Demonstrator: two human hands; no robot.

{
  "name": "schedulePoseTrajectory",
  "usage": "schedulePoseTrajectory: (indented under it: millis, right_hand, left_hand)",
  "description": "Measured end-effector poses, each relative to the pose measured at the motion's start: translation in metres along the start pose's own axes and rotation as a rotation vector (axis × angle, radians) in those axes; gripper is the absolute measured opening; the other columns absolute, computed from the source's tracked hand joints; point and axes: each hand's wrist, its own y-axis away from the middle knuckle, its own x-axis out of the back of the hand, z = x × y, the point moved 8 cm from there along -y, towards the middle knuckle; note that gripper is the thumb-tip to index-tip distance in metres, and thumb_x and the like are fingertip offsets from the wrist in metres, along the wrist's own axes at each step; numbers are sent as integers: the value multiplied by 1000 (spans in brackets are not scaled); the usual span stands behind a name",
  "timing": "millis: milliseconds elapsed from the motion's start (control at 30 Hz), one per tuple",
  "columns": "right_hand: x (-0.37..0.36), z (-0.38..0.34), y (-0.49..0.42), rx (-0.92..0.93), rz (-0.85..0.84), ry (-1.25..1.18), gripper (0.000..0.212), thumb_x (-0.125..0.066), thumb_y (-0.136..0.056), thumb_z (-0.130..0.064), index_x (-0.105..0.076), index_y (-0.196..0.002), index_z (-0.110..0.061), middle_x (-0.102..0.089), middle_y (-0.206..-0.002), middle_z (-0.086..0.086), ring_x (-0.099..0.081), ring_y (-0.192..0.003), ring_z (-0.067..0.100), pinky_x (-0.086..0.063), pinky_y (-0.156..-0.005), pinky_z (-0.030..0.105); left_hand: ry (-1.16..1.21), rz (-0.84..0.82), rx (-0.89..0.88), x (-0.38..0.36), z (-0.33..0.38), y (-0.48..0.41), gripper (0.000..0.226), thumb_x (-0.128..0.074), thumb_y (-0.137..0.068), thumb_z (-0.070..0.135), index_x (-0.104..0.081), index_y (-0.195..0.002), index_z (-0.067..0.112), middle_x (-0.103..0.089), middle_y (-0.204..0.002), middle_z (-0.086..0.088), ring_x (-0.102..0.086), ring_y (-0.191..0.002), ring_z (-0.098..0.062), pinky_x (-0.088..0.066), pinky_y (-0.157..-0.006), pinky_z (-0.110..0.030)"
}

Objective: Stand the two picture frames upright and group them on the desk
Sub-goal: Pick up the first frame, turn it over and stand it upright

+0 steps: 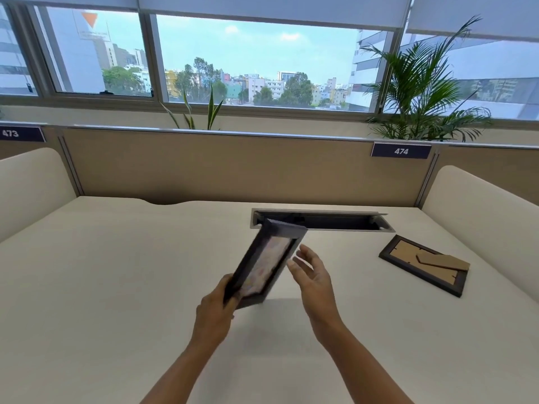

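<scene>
A dark picture frame [267,262] is lifted off the white desk [116,272], tilted and blurred, its picture side towards me. My left hand [215,309] grips its lower corner. Just right of the frame, my right hand [313,278] is held apart from it, fingers spread and empty. A second dark frame [424,265] lies face down at the right of the desk, with its brown cardboard back and stand flap upward.
An open cable slot [335,222] is set into the desk behind the held frame. A tan partition [233,167] closes the back, with cream side screens [481,205] left and right. Plants [423,91] stand beyond, at the window.
</scene>
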Motion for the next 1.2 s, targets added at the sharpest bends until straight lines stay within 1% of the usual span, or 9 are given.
schedulePoseTrajectory:
  millis: [200,467,600,667,733,867,933,1067,1200]
  right_hand:
    - [25,46,0,-168,16,235,60,-57,-88,-29,-27,-139,-23,-32,-148,2,-34,-134,20,-37,-104,37]
    - [5,66,8,-318,-221,-165,23,-49,-92,-16,-54,-114,-12,-67,-109,7,-66,-97,16,-59,-71,25]
    - [6,60,5,-267,-138,-237,16,-51,-91,-13,-54,-106,-16,-67,-104,5,-65,-95,15,-58,-65,21]
    - [6,57,3,-195,-73,-142,13,-53,-90,-14,-53,-102,-20,-65,-108,5,-63,-101,17,-58,-68,22]
    - [5,49,3,-82,-25,-33,13,-56,-89,-14,-53,-100,-21,-64,-109,5,-62,-104,18,-59,-76,26]
    - [-6,25,11,215,21,252,18,-58,-87,-6,-56,-96,-21,-69,-94,-7,-65,-87,5,-53,-73,17]
    - [-14,17,18,337,38,357,23,-60,-84,-4,-60,-97,-23,-68,-90,-17,-64,-83,-1,-51,-72,12]
    - [-31,15,27,454,-72,406,28,-65,-82,-6,-62,-108,-14,-66,-106,-7,-63,-97,3,-52,-86,15]
    - [-42,23,28,429,-263,427,26,-60,-86,-21,-62,-112,-17,-56,-113,-17,-52,-108,-8,-41,-91,4]
  left_hand:
    - [524,-232,304,-16,-6,7,22,-54,-88,31,-50,-109,30,-70,-98,-5,-72,-69,-28,-57,-51,-27]
    - [647,-353,376,-24,-6,4,32,-55,-80,38,-52,-110,27,-76,-89,-4,-71,-74,-32,-57,-49,-27]
    - [458,-190,349,-18,-6,-8,46,-52,-88,35,-42,-131,22,-60,-125,-7,-61,-106,-22,-56,-78,-35]
    - [270,-110,304,-14,1,-13,57,-50,-88,40,-30,-140,26,-41,-145,-8,-44,-128,-26,-44,-100,-45]
    - [229,-82,266,-17,19,-13,63,-50,-87,44,-23,-142,30,-29,-151,-5,-33,-136,-26,-37,-105,-45]
    - [514,-141,161,-31,60,-7,68,-57,-65,57,-38,-127,38,-55,-127,6,-54,-110,-11,-46,-90,-31]
    - [626,-107,202,-32,62,-6,75,-60,-61,54,-40,-129,31,-55,-122,4,-52,-113,-18,-48,-94,-44]
    - [789,56,305,-25,47,-3,47,-55,-87,29,-38,-130,18,-53,-116,-8,-54,-104,-27,-53,-81,-41]
    - [730,107,284,-10,35,-4,21,-48,-92,22,-51,-110,10,-60,-94,-10,-60,-89,-26,-54,-72,-38]
